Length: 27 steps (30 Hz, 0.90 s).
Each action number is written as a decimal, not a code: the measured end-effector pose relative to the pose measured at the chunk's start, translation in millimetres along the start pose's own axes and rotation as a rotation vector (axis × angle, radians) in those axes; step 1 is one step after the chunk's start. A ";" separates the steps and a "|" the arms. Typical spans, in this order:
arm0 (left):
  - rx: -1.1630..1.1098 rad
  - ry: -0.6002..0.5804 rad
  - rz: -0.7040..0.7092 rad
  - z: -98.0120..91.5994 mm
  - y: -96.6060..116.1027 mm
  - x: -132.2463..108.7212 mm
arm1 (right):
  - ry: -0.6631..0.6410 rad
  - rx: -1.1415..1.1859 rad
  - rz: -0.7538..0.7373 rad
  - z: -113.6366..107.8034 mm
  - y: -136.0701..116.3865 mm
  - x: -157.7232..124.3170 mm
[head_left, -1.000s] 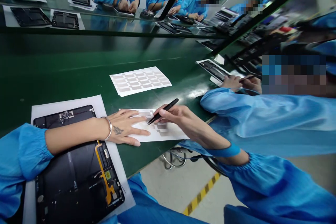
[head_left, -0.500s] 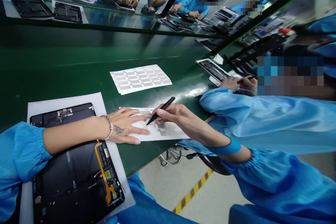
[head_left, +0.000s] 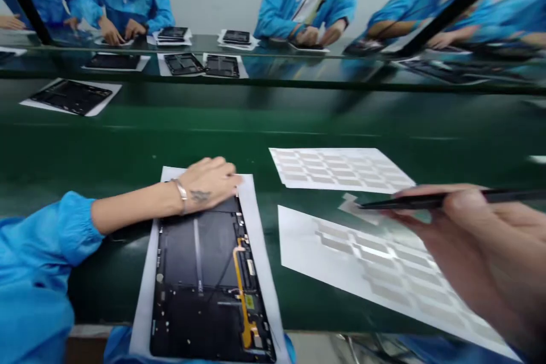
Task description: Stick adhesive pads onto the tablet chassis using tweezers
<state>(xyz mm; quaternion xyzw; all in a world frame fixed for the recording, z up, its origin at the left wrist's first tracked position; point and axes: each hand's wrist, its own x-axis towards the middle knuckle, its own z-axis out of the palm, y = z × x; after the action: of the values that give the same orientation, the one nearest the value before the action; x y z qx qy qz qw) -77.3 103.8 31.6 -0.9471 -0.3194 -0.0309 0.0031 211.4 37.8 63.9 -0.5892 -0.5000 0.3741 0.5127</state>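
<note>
The right hand (head_left: 490,239) pinches a pair of black tweezers (head_left: 409,202) between thumb and fingers, and at their tips hangs a thin translucent piece (head_left: 352,210), seen against the strip of green between two papers. It looks caught at one part only, so I'd move the wrist slowly, keep the tips lightly closed, and let the loose end brush neither paper nor sleeve; something that flimsy would probably fold or cling if hurried.

The left hand (head_left: 211,185) lies palm down over the upper end of an open black tablet shell (head_left: 209,296), fingers bent and close together; whether they grip its edge I can't tell. A light, steady touch there should stop it sliding, provided no weight bears on the parts.

That shell is the nearest thing to a tray here: it holds broad dark panels and, along its right side, an orange ribbon cable (head_left: 239,290). Under it is a white backing paper (head_left: 247,196). To its right, the near sheet (head_left: 302,244) carries rows of greyish pieces with a bare stretch at its left end; beyond, the far sheet (head_left: 341,172) carries more. Farther off, another shell (head_left: 70,96) lies on paper, and across the way co-workers' hands (head_left: 313,36) are busy over flat items, too blurred to name
</note>
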 end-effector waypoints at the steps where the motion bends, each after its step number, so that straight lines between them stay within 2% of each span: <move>1: 0.047 -0.028 -0.090 -1.0 -10.0 -17.6 | -0.029 0.045 0.026 13.9 -3.7 3.8; 3: 0.093 -0.060 -0.172 2.2 -23.3 -46.6 | -0.116 0.107 0.104 48.1 -9.2 12.8; 5: 0.086 -0.031 -0.186 9.7 -28.1 -63.9 | -0.245 0.067 0.116 85.8 -9.7 24.0; 8: 0.033 0.035 -0.185 19.8 -27.0 -71.5 | -0.425 0.040 0.098 132.2 1.3 41.4; 10: -0.013 0.060 -0.170 22.8 -26.0 -71.2 | -0.478 0.036 0.114 149.3 12.6 49.4; 15: -0.089 0.106 -0.137 25.2 -28.7 -71.9 | -0.474 0.050 0.188 155.0 29.9 51.7; 27: -0.099 0.118 -0.126 27.0 -28.3 -69.0 | -0.516 -0.016 0.183 153.2 29.6 52.5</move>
<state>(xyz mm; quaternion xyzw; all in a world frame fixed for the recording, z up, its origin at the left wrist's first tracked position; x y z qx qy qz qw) -147.7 85.3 0.1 -0.9207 -0.3757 -0.1026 -0.0268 83.0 124.9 8.9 -0.5211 -0.5618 0.5526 0.3280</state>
